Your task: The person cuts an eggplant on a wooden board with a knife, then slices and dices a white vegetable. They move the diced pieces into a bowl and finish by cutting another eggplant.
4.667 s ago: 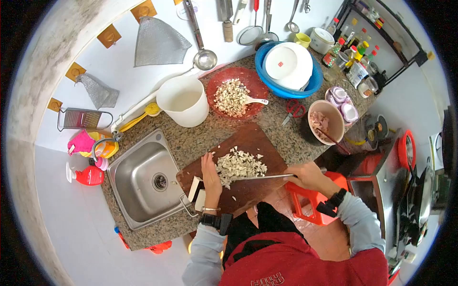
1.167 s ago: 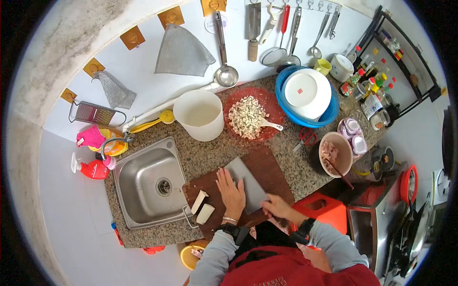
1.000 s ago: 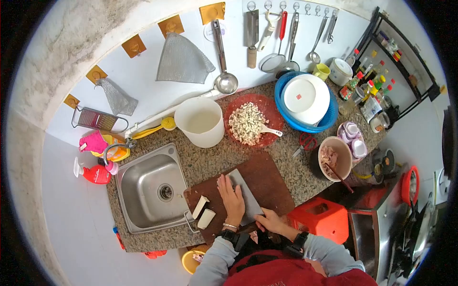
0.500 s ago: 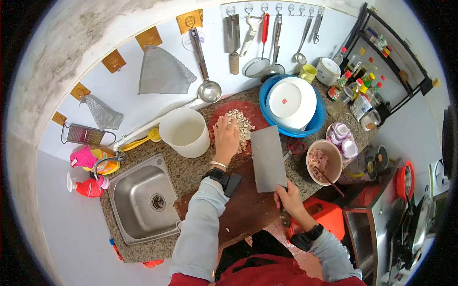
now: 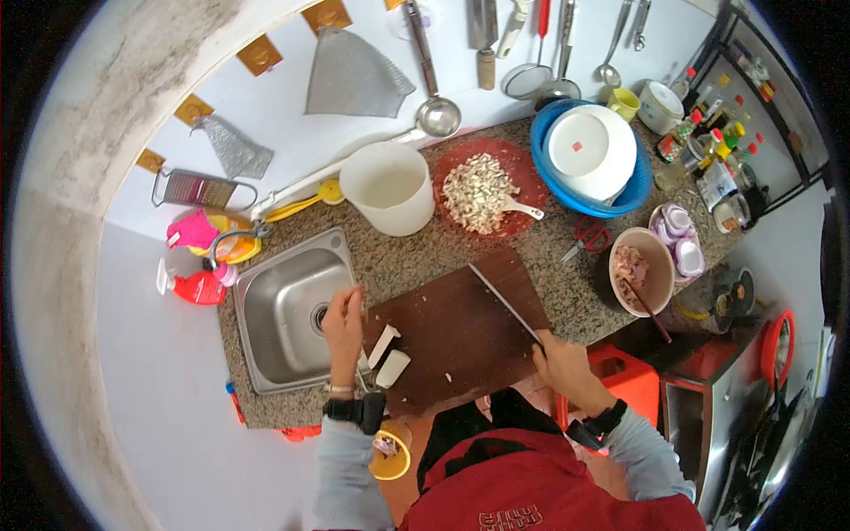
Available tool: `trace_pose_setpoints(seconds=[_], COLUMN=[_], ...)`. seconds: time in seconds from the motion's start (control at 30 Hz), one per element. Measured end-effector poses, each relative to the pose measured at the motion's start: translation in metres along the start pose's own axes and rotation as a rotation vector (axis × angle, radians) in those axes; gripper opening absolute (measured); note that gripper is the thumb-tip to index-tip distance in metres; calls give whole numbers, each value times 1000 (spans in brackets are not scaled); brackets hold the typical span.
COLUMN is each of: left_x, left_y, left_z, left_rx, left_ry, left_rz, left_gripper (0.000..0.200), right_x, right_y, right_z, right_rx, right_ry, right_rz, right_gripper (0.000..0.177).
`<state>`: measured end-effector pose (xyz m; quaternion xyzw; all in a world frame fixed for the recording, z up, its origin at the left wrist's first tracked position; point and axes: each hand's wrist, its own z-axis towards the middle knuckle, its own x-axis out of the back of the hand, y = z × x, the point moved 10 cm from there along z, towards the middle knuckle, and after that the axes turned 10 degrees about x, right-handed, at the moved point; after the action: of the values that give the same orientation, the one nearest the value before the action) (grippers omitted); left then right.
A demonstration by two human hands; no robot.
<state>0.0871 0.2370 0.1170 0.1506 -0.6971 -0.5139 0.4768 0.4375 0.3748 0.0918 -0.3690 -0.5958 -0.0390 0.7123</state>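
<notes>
My right hand (image 5: pixel 568 365) grips a cleaver (image 5: pixel 505 303), its blade seen nearly edge-on over the dark wooden cutting board (image 5: pixel 452 341). Between the sink (image 5: pixel 257 332) and the board's left end is my left hand (image 5: pixel 343 329), fingers drawn together; whatever they may hold is hidden. Two white chunks (image 5: pixel 393 369) lie on the board just right of that hand, with small scraps nearby. Behind the board, a heap of chopped whitish pieces (image 5: pixel 478 190) fills the middle of a red plate (image 5: pixel 522 168), and a white spoon (image 5: pixel 524 208) rests at its right side.
A white bucket (image 5: pixel 388 199) stands behind the sink. To the right are red-handled scissors (image 5: pixel 591 235), a bowl of meat (image 5: pixel 643 288) with chopsticks, and a blue basin (image 5: pixel 639 190) holding white bowls. Below the counter sit a yellow bin (image 5: pixel 403 460) and a red stool (image 5: pixel 633 389).
My left hand has left the chopped pieces and moved toward the sink, uncovering the spoon. The cleaver has turned from broadside to edge-on and come lower over the board. The view has shifted.
</notes>
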Motion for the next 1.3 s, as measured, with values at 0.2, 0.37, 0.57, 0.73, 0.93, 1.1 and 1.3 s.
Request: trace_pose_setpoints(seconds=[0.2,0.37,0.57,0.73,0.93,1.1,1.3], left_x=[33,-1,-38,-97,-90,-85,-56], left_y=[-50,-56,-54,-13,89,238,320], left_z=[-101,-134,-156,-141,-76,-18,21], left_rx=[-160,-5,-126,-329,-609,-993,-1052], left_ry=[141,18,109,-80,21,166,238], left_rz=[364,461,546,619,333,143,550], left_gripper=[13,20,42,45,28,13,13], right_x=[-9,-15,-15,-18,-20,-27,-44], right_y=[4,7,17,18,14,26,19], right_z=[10,13,10,7,5,9,8], right_rx=[-46,-54,-109,-140,-175,-244,-29], right_ry=[-99,-126,-101,-41,-62,-124,-249], right_rz=[-21,-15,-19,-13,-32,-100,-127], right_gripper=[22,22,23,25,24,31,34])
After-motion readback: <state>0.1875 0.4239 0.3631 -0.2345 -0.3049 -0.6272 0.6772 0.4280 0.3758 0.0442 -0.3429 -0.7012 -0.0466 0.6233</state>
